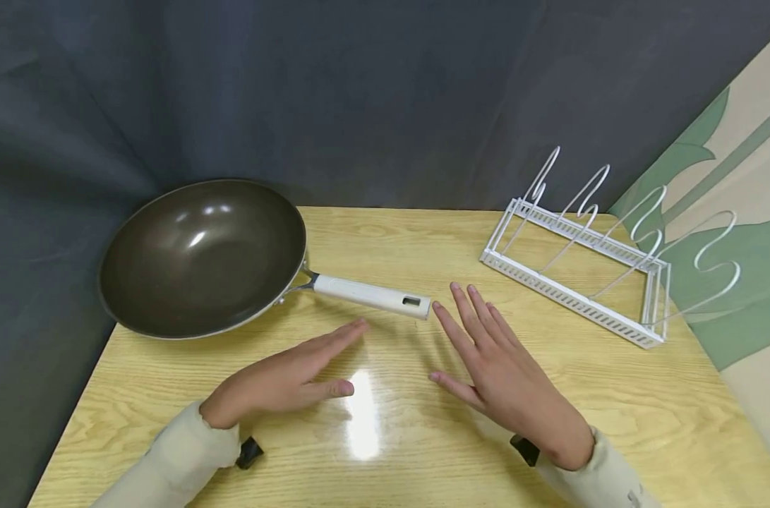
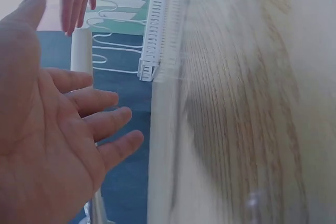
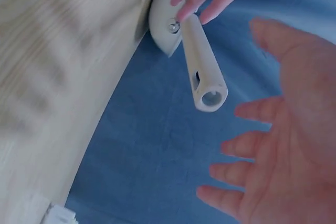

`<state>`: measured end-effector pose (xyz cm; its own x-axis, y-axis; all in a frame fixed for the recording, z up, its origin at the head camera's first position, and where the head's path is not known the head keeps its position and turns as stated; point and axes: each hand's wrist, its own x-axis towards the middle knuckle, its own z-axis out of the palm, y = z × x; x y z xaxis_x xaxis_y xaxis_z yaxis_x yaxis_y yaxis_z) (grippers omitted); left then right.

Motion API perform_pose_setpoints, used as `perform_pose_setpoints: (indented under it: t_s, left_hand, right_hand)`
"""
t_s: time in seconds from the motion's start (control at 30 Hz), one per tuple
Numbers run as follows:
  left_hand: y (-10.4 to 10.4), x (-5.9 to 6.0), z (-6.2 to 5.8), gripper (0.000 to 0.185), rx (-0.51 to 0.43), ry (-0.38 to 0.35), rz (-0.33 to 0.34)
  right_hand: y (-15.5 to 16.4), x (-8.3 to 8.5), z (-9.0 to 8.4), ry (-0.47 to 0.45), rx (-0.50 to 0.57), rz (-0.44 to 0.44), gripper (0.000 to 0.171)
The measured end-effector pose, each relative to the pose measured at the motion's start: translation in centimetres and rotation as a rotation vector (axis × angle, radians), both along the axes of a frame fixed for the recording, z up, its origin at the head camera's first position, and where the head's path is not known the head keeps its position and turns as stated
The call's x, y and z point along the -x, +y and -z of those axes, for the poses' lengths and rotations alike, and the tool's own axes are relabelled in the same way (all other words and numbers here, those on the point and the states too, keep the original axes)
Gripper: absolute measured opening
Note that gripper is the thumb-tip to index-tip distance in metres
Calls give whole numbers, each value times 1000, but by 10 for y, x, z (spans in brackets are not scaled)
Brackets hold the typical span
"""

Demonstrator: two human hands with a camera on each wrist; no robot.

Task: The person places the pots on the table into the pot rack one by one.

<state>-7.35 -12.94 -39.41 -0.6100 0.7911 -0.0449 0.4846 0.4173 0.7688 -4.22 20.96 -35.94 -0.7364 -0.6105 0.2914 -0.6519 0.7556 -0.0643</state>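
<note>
A large wok (image 1: 200, 261) with a dark brown inside stands at the left of the table, its white handle (image 1: 365, 293) pointing right. My left hand (image 1: 289, 374) hovers in front of the handle, fingers straight and thumb apart, holding nothing. Just right of the handle's end is my right hand (image 1: 492, 367), fingers spread and nothing in them. In the right wrist view, the hollow end of the handle (image 3: 205, 66) faces my right palm (image 3: 294, 171). The left wrist view shows my left palm (image 2: 52, 145) with its fingers extended.
A white rack (image 1: 572, 300) with several wavy wire dividers stands on the right side of the wooden table (image 1: 423, 458). Behind the table hangs a dark cloth (image 1: 385, 106). A wall with a green leaf pattern (image 1: 740, 282) borders the right edge.
</note>
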Motion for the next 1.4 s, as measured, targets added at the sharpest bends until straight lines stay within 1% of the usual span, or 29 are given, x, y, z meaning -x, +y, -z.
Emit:
perform_pose_setpoints:
  t_s: [0.07, 0.17, 0.27, 0.37, 0.5, 0.63, 0.67, 0.73, 0.83, 0.93, 1.03, 1.1, 1.17, 1.23, 1.27, 1.37, 1.4]
  left_hand:
    - [-1, 3, 1, 78, -23, -50, -7]
    - [-1, 6, 2, 73, -65, -88, -7]
    - [-1, 9, 3, 69, -104, -111, -8]
    - [-2, 10, 5, 66, -143, -159, -22]
    - [-4, 12, 9, 63, -235, -276, -35]
    - [-3, 17, 13, 62, -335, -386, -14]
    - [-2, 18, 14, 62, -349, -412, -13]
    - [1, 20, 14, 61, -361, -448, -31]
    - [10, 23, 15, 61, -371, -519, -100]
    - [18, 24, 20, 64, -382, -572, -177]
    - [28, 27, 24, 64, -446, -615, -223]
    - [34, 30, 26, 62, -517, -645, -247]
    - [39, 32, 26, 61, -604, -688, -291]
    - [41, 32, 28, 61, -685, -738, -361]
    - [42, 33, 28, 61, -731, -769, -407]
    - [43, 34, 30, 56, -865, -852, -536]
    - [44, 35, 31, 54, -905, -871, -566]
  right_hand:
    - [-6, 5, 0, 19, 18, -12, 80]
    - [-14, 10, -2, 45, 28, -14, 79]
    - [-18, 16, -5, 44, 20, -4, 79]
    - [-20, 21, -9, 26, 3, 10, 78]
    - [-22, 29, -13, 4, -24, 17, 76]
    - [-26, 34, -16, -12, -39, 18, 81]
    - [-27, 35, -16, -14, -40, 20, 82]
    - [-30, 38, -15, -16, -43, 22, 82]
    - [-33, 42, -16, -17, -49, 24, 81]
    - [-35, 44, -17, -32, -58, 26, 81]
    - [-36, 46, -18, -48, -61, 36, 82]
    - [-37, 47, -18, -60, -61, 45, 81]
    - [-39, 49, -19, -72, -61, 51, 80]
    - [-41, 52, -19, -88, -67, 49, 80]
    - [-43, 53, -19, -97, -69, 48, 80]
    - [-46, 56, -20, -120, -76, 46, 82]
    - [-47, 56, -20, -126, -78, 47, 82]
